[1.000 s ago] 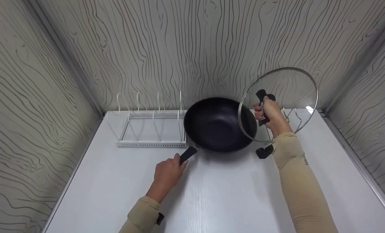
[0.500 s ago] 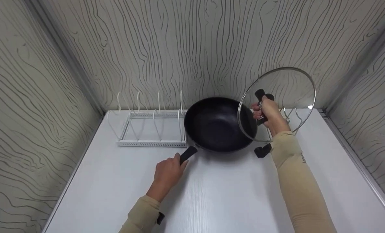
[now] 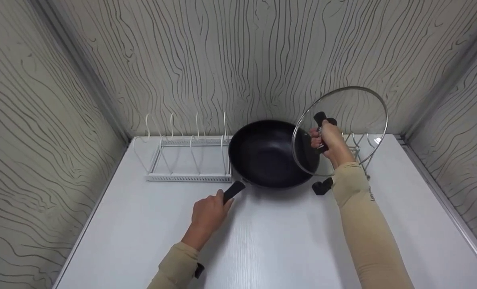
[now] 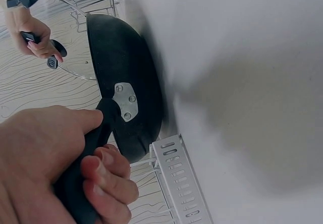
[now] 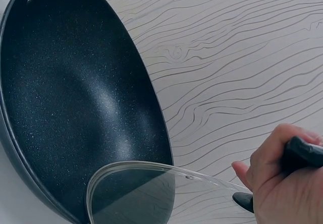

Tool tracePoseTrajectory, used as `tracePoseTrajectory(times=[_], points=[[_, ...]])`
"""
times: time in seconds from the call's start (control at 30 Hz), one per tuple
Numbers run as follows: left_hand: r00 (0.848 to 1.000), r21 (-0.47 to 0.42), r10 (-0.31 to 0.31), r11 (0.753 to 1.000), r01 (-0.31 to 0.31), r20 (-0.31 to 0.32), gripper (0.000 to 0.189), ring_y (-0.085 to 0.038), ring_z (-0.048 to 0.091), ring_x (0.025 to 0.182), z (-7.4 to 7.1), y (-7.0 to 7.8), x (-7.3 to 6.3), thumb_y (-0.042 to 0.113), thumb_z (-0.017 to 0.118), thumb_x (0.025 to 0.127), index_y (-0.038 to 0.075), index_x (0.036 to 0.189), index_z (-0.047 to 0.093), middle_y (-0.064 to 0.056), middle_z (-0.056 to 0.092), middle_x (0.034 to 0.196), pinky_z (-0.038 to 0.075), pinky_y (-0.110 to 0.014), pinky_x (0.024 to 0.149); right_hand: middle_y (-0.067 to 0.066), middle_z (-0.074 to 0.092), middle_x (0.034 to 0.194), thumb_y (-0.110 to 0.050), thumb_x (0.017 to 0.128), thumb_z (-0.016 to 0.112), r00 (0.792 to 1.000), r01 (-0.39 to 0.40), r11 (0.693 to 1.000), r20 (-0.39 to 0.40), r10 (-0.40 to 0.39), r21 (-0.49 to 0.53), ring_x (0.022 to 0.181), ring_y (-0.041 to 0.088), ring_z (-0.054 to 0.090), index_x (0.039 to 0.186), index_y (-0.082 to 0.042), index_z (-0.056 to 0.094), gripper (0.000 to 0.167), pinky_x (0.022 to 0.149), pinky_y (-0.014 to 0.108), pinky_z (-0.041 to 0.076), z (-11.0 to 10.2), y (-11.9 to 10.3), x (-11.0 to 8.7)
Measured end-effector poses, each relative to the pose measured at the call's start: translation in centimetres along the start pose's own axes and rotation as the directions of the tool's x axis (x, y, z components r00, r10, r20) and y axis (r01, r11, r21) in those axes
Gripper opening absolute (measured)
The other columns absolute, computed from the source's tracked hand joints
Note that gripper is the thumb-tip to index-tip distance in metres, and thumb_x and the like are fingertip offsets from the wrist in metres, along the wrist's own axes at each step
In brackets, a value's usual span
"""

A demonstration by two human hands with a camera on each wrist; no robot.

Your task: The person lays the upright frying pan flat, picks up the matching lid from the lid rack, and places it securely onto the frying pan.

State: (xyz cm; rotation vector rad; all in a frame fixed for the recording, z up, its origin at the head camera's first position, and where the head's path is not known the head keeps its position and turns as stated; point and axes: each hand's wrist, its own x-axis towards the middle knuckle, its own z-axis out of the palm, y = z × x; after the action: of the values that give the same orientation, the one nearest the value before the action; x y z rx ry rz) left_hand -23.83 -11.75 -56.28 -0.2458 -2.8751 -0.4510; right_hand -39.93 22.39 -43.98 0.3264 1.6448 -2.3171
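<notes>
Black wok (image 3: 267,156) sits mid-frame on the white surface (image 3: 278,237), left hand (image 3: 209,212) wrapped round its handle (image 3: 234,191). Right hand (image 3: 331,137) grips the glass lid (image 3: 360,112) right of centre — so it's uncovered, but the lid's not put down — can't tell if rims touch.

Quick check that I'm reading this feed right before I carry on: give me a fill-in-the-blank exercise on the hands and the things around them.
1. The right hand holds the round glass ____.
2. The left hand grips the dark pan by its ____.
3. In the head view, the white rack stands to the ____ of the pan.

Missing words: lid; handle; left.
</notes>
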Motion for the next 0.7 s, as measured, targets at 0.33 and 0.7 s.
tracePoseTrajectory(times=[0.33,0.7], points=[[0.999,0.012,0.029,1.000,-0.029,-0.026,0.033,-0.021,0.057,0.050,0.17,-0.06,-0.12,0.035,0.064,0.103,0.002,0.098,0.062,-0.009,0.062,0.063,0.046,-0.039,0.047,-0.006,0.040,0.064,-0.038,0.113,0.010,1.000,-0.019,1.000,0.017,0.019,-0.015,0.045,0.005,0.034,0.091,-0.003,0.039,0.050,0.044,0.019,0.033,0.09,0.01,0.46],[1.000,0.034,0.006,0.999,-0.006,-0.010,0.035,-0.024,0.059,0.053,0.19,-0.12,0.04,0.037,0.064,0.103,0.002,0.100,0.064,-0.010,0.064,0.065,0.047,-0.041,0.049,-0.005,0.038,0.067,-0.038,0.113,0.011,0.999,-0.037,0.999,0.019,0.037,0.001,0.047,0.005,0.033,0.096,-0.002,0.038,0.048,0.043,0.020,0.032,0.50,0.24,0.71]])
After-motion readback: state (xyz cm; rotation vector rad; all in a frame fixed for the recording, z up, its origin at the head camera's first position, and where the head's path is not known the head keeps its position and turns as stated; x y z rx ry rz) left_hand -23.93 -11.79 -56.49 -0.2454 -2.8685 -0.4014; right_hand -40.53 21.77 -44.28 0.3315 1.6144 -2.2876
